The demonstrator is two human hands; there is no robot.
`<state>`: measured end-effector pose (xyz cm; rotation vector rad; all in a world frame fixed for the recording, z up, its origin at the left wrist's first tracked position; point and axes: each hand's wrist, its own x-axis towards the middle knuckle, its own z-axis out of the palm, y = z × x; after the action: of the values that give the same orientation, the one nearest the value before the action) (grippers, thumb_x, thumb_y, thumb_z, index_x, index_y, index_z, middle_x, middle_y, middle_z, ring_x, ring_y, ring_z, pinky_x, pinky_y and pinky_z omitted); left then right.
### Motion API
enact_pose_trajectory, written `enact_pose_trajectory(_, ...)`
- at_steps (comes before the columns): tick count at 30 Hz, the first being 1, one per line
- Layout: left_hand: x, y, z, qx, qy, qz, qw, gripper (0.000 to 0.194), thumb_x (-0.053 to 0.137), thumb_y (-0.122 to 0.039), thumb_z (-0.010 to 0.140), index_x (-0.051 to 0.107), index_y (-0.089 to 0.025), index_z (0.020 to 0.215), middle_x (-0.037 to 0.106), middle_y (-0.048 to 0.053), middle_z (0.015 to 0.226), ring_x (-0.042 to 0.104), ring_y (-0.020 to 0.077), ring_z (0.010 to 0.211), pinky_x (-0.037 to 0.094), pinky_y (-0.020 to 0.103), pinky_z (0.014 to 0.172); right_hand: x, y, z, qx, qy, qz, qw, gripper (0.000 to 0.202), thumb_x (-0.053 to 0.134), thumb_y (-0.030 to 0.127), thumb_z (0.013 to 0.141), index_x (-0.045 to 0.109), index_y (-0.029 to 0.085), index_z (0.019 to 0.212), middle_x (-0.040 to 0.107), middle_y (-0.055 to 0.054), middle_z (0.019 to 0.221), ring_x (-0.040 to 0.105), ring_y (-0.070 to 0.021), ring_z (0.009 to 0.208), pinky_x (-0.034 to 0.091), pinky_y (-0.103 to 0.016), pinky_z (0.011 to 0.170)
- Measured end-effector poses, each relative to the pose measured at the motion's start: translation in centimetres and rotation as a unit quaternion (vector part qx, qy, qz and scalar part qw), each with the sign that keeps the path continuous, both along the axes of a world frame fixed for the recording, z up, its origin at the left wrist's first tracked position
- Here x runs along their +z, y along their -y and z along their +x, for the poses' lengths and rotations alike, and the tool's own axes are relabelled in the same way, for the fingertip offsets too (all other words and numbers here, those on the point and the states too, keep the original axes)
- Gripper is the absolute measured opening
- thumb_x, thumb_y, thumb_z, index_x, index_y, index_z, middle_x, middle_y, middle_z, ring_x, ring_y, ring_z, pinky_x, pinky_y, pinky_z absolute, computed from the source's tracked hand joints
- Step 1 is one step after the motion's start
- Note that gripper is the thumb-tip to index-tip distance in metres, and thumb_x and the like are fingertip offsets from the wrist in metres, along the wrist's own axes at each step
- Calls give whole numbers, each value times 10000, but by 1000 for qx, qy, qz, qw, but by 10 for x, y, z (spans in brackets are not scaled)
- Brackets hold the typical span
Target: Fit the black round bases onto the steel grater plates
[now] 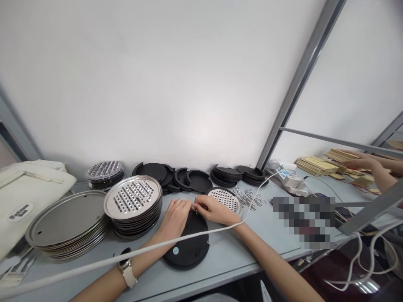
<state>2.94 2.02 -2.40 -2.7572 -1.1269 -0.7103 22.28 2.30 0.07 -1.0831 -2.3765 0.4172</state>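
Note:
A black round plastic base (192, 241) with a pale blue round sticker lies on the table in front of me. My left hand (176, 216) is closed at its far rim, fingers bent over the edge. At the same spot my right hand (215, 209) pinches a small metal piece that is mostly hidden by the fingertips. The two hands touch or nearly touch there. Just beyond my right hand lies a perforated metal grater disc (224, 199) in a black holder. Loose bent wire hooks (250, 199) are scattered to its right.
Stacked grater discs (134, 197) and round metal plates (67, 218) stand left. Black round bases (198, 180) line the wall. A white cable (138, 251) crosses before my arms. At right are a metal shelf frame (302, 79) and another person's hand (365, 161) by yellowish stacked pieces (316, 165).

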Motion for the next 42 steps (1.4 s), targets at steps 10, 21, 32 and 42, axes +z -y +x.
enact_pose_trajectory(10,-1,-1,2,4,-20,22,1000,218,355,-94,965,551,-153,890,575,55,863,512,232,848,393,373,781,-1,-1,-1,11,3,7,1000,320,368,281,993,444,188,696,484,18,658,447,-118,614,337,-243,613)
enact_pose_trajectory(21,-3,-1,2,0,-22,24,999,215,383,-42,932,562,-144,993,583,53,899,504,229,861,401,370,788,-1,-1,-2,6,10,12,1000,406,302,349,1024,453,186,683,507,3,654,472,-127,618,353,-257,636)
enact_pose_trajectory(32,-5,-3,1,-12,-17,16,1000,235,358,-31,922,559,-136,983,577,61,917,487,232,881,401,379,800,-5,-1,-3,-9,10,3,1000,390,263,286,1026,488,185,723,553,-13,694,508,-138,645,373,-267,662)
enact_pose_trajectory(42,0,0,1,-10,-16,10,1000,243,354,-36,912,565,-157,922,571,64,893,492,233,868,400,372,789,-9,-1,-2,-22,48,16,998,239,381,242,975,422,204,743,484,25,663,466,-124,599,305,-248,580)
